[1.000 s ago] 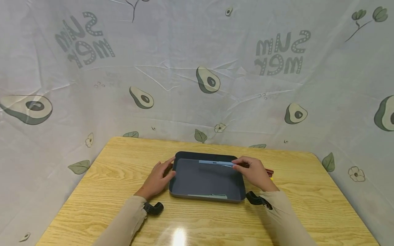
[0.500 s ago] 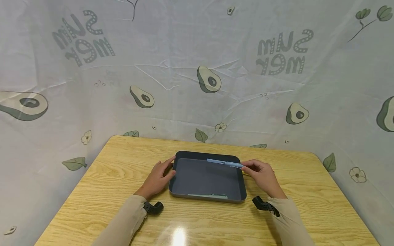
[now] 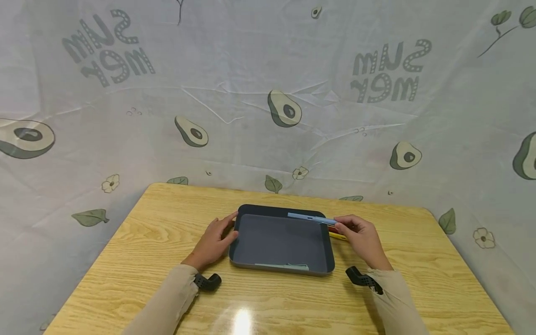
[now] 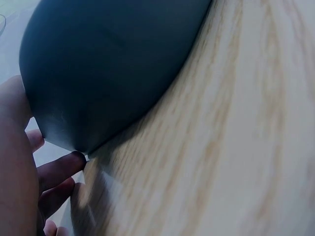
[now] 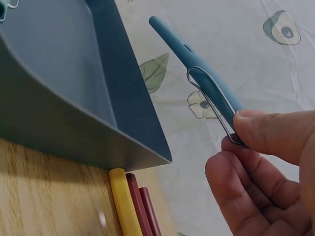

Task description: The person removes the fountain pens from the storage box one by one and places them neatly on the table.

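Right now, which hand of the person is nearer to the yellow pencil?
Right. The right hand is close to the yellow pencil, pinching the blue pen; the left hand touches the opposite end of the dark gray tray.

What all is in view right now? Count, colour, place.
table: one, light wood, lower view
tray: one, dark grey, on table
pale pen: one, pale green, inside tray, near wall
blue pen: one, light blue, in the right hand
yellow stick: one, yellow, right of the tray
red sticks: two, dark red, beside the yellow
backdrop: one, whitish, printed, behind the table
wrist devices: two, black, at the wrists
sleeves: two, beige, on forearms
left hand: one, bare, at the tray's left edge
right hand: one, bare, right of the tray
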A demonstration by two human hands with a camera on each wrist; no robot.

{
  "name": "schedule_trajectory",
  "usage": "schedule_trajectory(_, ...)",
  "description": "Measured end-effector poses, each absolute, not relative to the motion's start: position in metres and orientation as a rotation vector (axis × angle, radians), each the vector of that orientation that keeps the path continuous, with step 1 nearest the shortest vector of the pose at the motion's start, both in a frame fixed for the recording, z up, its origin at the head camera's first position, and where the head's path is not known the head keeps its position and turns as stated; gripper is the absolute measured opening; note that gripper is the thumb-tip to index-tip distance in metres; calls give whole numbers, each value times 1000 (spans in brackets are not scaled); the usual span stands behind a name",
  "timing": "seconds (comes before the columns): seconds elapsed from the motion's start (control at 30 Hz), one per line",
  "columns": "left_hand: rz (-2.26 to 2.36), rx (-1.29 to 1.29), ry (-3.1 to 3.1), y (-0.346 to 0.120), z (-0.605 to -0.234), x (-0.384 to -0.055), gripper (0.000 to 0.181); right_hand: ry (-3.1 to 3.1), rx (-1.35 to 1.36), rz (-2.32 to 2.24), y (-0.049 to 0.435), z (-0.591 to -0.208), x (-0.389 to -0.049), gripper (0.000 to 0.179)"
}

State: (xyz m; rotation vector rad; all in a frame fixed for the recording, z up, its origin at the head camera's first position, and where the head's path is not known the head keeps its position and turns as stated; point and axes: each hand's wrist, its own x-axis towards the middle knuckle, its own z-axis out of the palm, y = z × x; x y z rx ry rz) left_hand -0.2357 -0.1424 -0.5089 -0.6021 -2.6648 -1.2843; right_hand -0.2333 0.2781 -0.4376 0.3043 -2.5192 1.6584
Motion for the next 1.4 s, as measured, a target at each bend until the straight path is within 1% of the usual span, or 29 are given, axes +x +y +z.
schedule_trajectory(0.2,-1274,-595,-2673,-142,-509,-236,58,-2557,286,1501,280,-439,-237,25)
schedule_trajectory(0.37,-1281,-588,-2678,-141,-507,-236,57,-2564,241,1465,282,-441,-240,26)
schedule_trajectory(0.9,-1278,-539,-2666,-131,-510,-231,58,-2509,264,1510,304,-440,-252,26)
schedule_trajectory(1.23,-1261,-551,-2667,-132,-511,-231,58,-2510,221,1505,314,-443,-248,31)
schedule_trajectory(1.4,-1248,-556,-2654,-131,-513,-232,58,-2500,168,1480,319,-448,-249,31)
